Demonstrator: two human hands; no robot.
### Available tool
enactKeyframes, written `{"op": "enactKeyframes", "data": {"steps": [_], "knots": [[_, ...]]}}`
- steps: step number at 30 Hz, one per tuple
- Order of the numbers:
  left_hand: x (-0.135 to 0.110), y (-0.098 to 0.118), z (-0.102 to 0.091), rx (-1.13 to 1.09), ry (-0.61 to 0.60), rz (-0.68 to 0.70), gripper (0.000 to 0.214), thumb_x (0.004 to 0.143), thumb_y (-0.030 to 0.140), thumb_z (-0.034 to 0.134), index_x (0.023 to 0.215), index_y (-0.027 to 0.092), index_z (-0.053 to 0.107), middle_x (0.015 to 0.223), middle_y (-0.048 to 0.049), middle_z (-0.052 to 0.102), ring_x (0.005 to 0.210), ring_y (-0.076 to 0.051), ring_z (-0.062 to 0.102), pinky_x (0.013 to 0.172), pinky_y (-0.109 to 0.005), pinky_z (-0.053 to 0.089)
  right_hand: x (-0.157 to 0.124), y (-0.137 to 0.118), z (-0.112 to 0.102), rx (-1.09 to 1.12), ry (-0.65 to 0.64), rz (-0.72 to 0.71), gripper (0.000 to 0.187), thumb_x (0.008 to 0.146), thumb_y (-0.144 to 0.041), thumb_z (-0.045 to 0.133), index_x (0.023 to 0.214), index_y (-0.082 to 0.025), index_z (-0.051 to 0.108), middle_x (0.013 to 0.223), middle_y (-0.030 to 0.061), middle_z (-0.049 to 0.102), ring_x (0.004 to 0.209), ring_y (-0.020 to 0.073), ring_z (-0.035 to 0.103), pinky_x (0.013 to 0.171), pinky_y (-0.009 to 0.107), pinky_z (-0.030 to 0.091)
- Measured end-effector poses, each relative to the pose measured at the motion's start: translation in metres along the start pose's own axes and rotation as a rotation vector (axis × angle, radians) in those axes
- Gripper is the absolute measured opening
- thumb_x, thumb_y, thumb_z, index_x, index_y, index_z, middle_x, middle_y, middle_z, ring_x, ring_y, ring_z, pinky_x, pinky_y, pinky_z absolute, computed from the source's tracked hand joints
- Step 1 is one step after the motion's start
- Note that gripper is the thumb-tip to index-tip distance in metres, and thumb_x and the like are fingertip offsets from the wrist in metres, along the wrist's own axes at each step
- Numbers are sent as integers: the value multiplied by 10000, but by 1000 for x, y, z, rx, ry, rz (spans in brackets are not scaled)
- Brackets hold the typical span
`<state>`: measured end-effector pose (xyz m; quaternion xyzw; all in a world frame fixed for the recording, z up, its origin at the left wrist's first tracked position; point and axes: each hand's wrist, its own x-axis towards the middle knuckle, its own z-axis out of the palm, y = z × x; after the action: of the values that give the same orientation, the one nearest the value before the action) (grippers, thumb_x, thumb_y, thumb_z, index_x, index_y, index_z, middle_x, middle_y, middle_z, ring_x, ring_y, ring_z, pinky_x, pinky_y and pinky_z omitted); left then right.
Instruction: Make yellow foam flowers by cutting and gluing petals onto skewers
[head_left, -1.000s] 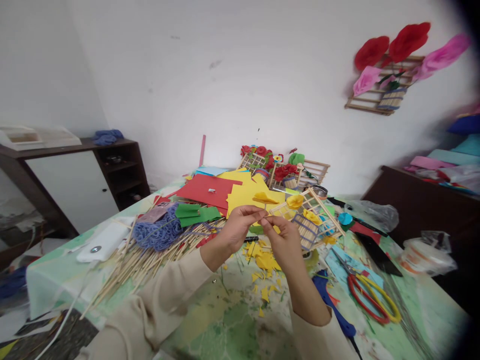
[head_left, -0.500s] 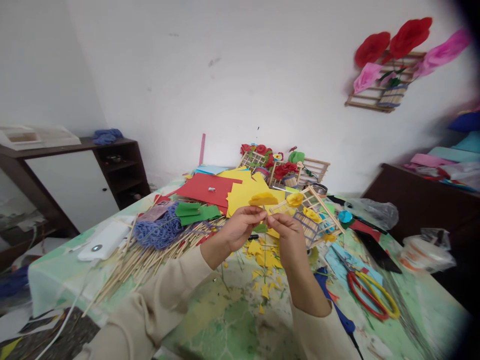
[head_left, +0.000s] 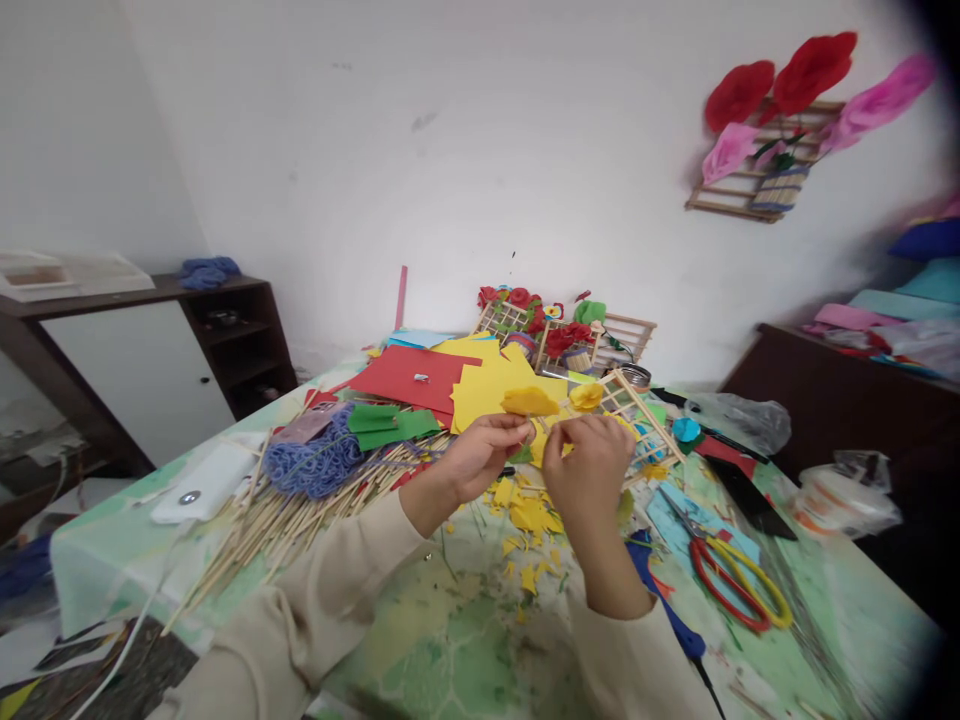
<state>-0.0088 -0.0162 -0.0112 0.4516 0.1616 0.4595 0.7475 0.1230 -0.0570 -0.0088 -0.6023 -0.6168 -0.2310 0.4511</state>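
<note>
Clock positions are taken from the left fingertips, with 12 o'clock towards the wall.

Change noted: half a second ago both hands met at the stem. The right hand (head_left: 589,465) has since come away and turned knuckles up, at 3 to 4 o'clock. The left hand (head_left: 484,458) has stayed in place, its thumb and forefinger pinching the stem of the yellow paper flower (head_left: 529,402), whose head stands at 12 o'clock just above the fingertips. The right fingers are curled; whether they grip anything, I cannot tell.

Count: one flower in hand; one yellow bloom (head_left: 586,397) clear on the wooden lattice (head_left: 651,412) at 3 o'clock; one pair of scissors (head_left: 705,540) at 4 o'clock; one bundle of blue yarn (head_left: 311,462) at 9 o'clock; two red flowers (head_left: 814,73) on the wall at 1 to 2 o'clock. Yellow scraps (head_left: 534,514) at 6 o'clock and thin sticks (head_left: 300,540) at 8 o'clock are too many to count.

Obscured: the right hand covers the lattice's lower-left part. The stem's lower length, visible earlier, cannot be made out. Both sleeves are cut off by the bottom edge.
</note>
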Motion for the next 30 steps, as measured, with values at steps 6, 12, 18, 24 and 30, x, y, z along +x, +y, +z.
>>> {"op": "enactKeyframes", "data": {"steps": [6, 12, 18, 24, 30], "knots": [[-1, 6, -1, -49, 50, 23, 149, 607, 201, 772, 662, 145, 645, 678, -3, 565, 674, -89, 478, 684, -237, 339, 13, 41, -2, 315, -23, 329, 269, 782, -371, 554, 718, -154, 699, 749, 95, 686, 746, 235, 585, 728, 367, 406], [3, 2, -5, -61, 72, 26, 149, 600, 180, 775, 677, 143, 652, 696, 5, 580, 690, -78, 487, 686, -227, 337, 12, 24, -7, 588, -130, 342, 291, 779, -394, 586, 878, -157, 722, 927, 103, 713, 892, 238, 625, 855, 398, 430], [2, 2, -5, -22, 72, 10, 164, 616, 215, 774, 715, 146, 663, 715, 0, 600, 695, -77, 503, 677, -221, 341, 9, 18, -4, 689, -259, 305, 326, 799, -383, 572, 1014, -168, 687, 1050, 112, 680, 1010, 231, 595, 941, 420, 398], [1, 4, -4, -50, 95, -8, 185, 600, 198, 785, 717, 134, 656, 719, -5, 614, 702, -78, 521, 664, -210, 349, 8, 18, -7, 684, -245, 257, 418, 760, -324, 612, 1166, -224, 617, 953, 52, 671, 938, 212, 596, 912, 417, 409], [0, 5, -2, -65, 125, -17, 209, 571, 191, 800, 710, 135, 655, 714, -2, 620, 717, -78, 541, 665, -205, 358, 9, 14, -10, 694, -184, 257, 160, 770, -285, 595, 823, -224, 734, 841, 49, 706, 826, 200, 622, 814, 370, 449]]}}
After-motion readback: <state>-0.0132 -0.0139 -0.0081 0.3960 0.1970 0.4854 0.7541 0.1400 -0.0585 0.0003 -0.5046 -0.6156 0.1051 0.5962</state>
